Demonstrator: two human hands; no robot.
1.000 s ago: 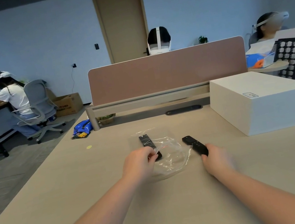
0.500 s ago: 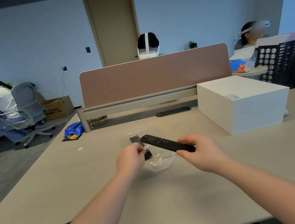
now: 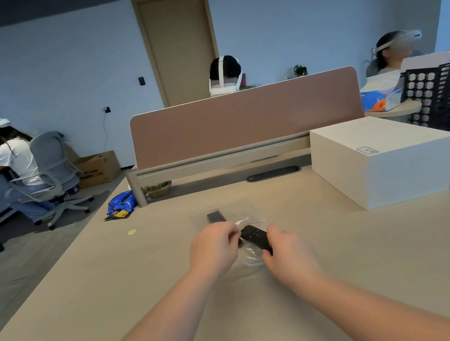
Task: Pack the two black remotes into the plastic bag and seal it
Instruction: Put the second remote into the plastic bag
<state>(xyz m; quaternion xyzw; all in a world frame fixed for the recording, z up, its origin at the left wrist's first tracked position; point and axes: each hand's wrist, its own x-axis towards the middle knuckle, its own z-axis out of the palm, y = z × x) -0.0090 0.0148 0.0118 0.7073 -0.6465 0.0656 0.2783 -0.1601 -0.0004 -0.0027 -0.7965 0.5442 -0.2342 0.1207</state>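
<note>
Grip: right hand (image 3: pixel 283 250) clamped on the near end of the second black remote (image 3: pixel 254 236); left hand (image 3: pixel 215 246) pinched shut on the mouth edge of the plastic bag (image 3: pixel 250 255).
Location: both at mid-table (image 3: pixel 382 263); first black remote (image 3: pixel 215 217) lies inside the bag, far end.
Key relation: held remote's long axis points away and leftward, toward the pinched opening just beside its tip. Whether the tip has entered cannot be told.
Status, judged: insertion under way; seal not done.
</note>
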